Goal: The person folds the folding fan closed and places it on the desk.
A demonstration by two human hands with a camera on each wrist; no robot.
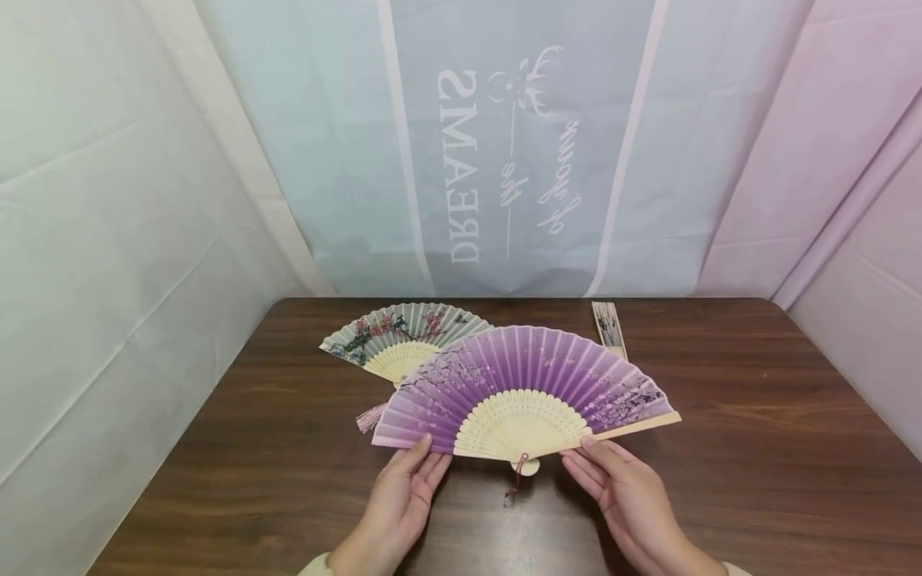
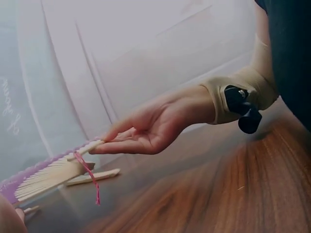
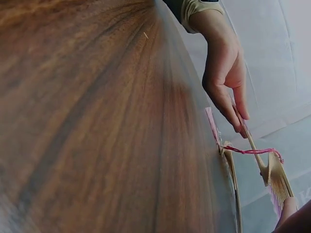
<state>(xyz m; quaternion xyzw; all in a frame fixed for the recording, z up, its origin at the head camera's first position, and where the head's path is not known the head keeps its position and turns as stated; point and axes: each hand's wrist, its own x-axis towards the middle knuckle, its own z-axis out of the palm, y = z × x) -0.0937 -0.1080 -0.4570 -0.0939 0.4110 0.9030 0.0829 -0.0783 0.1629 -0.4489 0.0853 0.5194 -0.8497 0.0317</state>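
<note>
A purple folding fan (image 1: 519, 360) with pale blossom prints and cream slats is spread wide, held above the table. My left hand (image 1: 402, 498) pinches its left edge, thumb on top and fingers beneath. At the right guard stick, my right hand (image 1: 634, 494) grips with its thumb over and fingers under. From the fan's pivot hangs a thin reddish cord (image 1: 517, 480). Behind it lies a second spread fan (image 1: 403, 328), grey-green with red flowers, partly hidden. In the left wrist view the right hand (image 2: 155, 127) holds the guard near the pivot.
A closed fan (image 1: 609, 328) lies at the back of the dark wooden table (image 1: 763, 448), its near end hidden by the purple fan. A pink tassel (image 1: 370, 417) shows left of the purple fan. Light cloth hangs on the sides and back.
</note>
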